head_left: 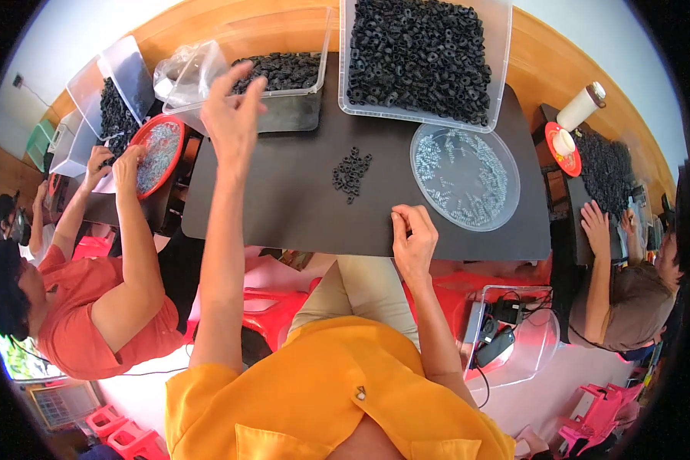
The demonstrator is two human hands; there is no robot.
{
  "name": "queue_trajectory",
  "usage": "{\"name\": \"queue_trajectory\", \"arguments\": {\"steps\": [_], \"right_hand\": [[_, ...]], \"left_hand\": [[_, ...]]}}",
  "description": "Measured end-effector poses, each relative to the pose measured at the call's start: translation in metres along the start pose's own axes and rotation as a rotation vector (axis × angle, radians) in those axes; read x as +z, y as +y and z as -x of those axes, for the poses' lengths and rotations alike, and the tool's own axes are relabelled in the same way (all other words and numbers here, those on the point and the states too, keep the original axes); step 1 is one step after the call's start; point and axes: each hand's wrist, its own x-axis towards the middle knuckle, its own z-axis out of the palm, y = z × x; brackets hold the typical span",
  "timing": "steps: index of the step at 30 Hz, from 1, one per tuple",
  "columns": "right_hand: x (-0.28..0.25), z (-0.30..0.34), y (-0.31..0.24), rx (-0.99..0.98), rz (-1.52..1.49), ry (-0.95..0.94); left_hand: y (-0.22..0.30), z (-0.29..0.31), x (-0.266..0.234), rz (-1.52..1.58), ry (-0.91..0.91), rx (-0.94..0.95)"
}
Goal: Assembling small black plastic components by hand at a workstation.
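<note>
My left hand (234, 115) is raised at the near left side of a clear plastic bin (303, 115). Its fingers are spread, and nothing shows in them. Small black ring-shaped parts (284, 70) fill part of that bin. At the table's near edge, my right hand (415, 236) is closed with thumb and fingertips together; whatever is in the pinch, if anything, is too small to make out. A loose pile of black parts (351, 175) lies on the table between my hands. Beside my right hand, a round clear tray (454, 182) holds many tiny clear or silvery pieces.
A larger clear bin (504, 54) heaped with black parts stands at the back of the dark table (284, 207). On the left a person in a red shirt (92, 307) works over a red-rimmed tray (178, 157). Another person (629, 299) sits at the right table.
</note>
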Motion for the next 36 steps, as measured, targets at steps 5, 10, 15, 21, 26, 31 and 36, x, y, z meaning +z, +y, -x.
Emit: {"name": "queue_trajectory", "arguments": {"steps": [5,10,15,21,26,31,36], "right_hand": [[-0.002,0.001,-0.001,0.01,-0.024,-0.012],[0.0,0.003,0.001,-0.03,-0.011,-0.016],[-0.003,0.001,0.002,-0.026,0.001,-0.012],[-0.001,0.001,0.002,-0.077,0.012,0.001],[0.0,0.003,0.002,-0.079,0.008,0.017],[-0.005,0.002,0.0,-0.043,0.008,-0.014],[-0.04,-0.007,-0.018,0.005,-0.049,-0.144]], "left_hand": [[0.0,0.066,0.044,0.035,-0.404,-0.126],[-0.022,0.084,0.087,-0.149,-0.55,0.006],[-0.02,0.06,0.131,-0.16,-0.433,0.252],[-0.028,0.031,0.175,-0.496,-0.427,0.304],[-0.032,0.032,0.19,-0.626,-0.49,0.321],[-0.031,0.034,0.181,-0.365,-0.473,0.302],[-0.017,0.058,0.134,0.032,-0.511,0.031]]}}
